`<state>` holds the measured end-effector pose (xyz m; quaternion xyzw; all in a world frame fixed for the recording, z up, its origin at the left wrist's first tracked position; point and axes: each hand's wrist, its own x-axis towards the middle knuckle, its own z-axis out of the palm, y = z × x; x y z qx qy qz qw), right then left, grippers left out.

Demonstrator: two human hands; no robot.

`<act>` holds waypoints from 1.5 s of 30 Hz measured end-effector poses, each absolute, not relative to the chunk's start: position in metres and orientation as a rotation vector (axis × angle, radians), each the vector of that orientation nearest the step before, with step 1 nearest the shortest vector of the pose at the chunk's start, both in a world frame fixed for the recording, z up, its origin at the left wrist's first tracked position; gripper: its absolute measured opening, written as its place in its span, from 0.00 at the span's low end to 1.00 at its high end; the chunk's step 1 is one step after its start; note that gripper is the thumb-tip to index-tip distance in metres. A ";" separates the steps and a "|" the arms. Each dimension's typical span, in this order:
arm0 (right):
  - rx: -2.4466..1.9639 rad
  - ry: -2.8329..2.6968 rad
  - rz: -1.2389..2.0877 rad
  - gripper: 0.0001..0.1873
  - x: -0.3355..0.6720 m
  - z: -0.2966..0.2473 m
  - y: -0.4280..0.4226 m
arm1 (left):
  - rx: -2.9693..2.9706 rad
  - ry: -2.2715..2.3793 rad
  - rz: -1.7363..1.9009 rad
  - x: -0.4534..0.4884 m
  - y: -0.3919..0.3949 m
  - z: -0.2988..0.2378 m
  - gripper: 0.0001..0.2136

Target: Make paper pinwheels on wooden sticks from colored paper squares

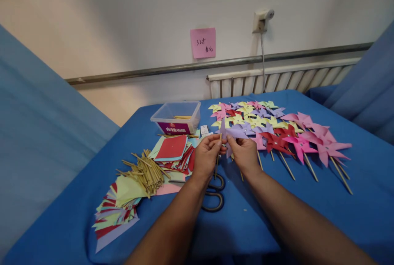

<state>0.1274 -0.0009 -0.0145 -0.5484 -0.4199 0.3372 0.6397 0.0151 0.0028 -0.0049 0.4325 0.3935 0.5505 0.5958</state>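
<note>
My left hand [207, 156] and my right hand [244, 153] meet over the middle of the blue table [277, 211]. Between them is a purple paper pinwheel [235, 131]. The fingers of my left hand pinch a thin wooden stick [218, 156] that hangs down from it. My right hand's fingers are closed on the purple paper. Under my wrists lie black-handled scissors [214, 194] flat on the cloth.
Several finished pinwheels [295, 137] on sticks cover the table's right half. A pile of wooden sticks [146, 172], stacked coloured paper squares [171, 148] and cut sheets [115, 209] lie at left. A clear plastic box [177, 117] stands behind them. A radiator [277, 80] lines the wall.
</note>
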 end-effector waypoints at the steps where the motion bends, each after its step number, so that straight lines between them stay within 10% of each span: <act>1: -1.262 -0.964 0.755 0.16 0.127 -0.014 -0.001 | 0.986 0.919 1.280 0.016 0.002 -0.004 0.17; 45: -1.380 -1.050 0.637 0.16 0.127 -0.008 -0.004 | 0.835 0.880 1.281 0.022 0.004 -0.017 0.14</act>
